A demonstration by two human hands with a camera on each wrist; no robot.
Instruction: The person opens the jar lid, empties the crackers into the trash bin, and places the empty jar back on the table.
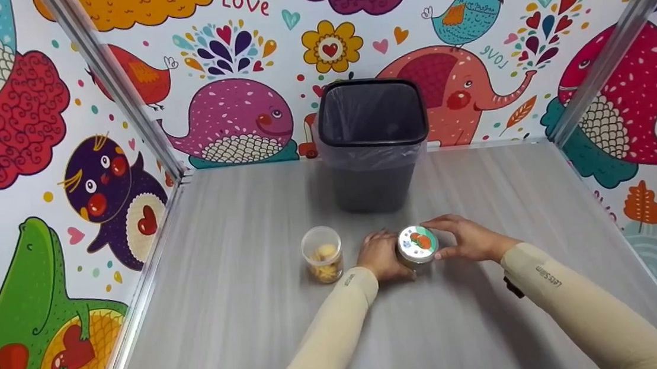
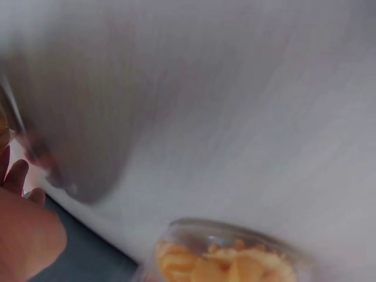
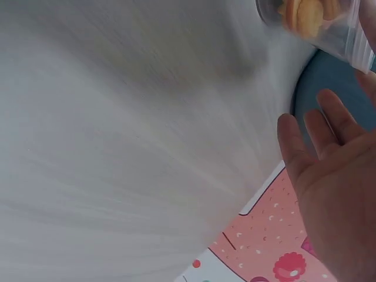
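Note:
A clear jar [image 3: 311,17] of yellow-brown biscuits stands between my hands, topped by a lid [image 1: 417,242] with a green, white and orange label. My left hand [image 1: 383,256] grips its left side. Close against the lid's right edge, my right hand [image 1: 467,239] has its thumb and forefinger spread; the right wrist view shows its other fingers extended. Whether those two fingertips press the lid is hard to tell. To the left stands a second clear jar [image 1: 323,255], lidless, holding similar biscuits; its biscuits [image 2: 229,267] also show low in the left wrist view.
Behind the jars stands a dark grey bin [image 1: 373,183] with a clear liner over its black rim. The grey wood-grain table [image 1: 244,311] is bounded by cartoon-printed panels [image 1: 227,116] and metal frame posts [image 1: 117,84].

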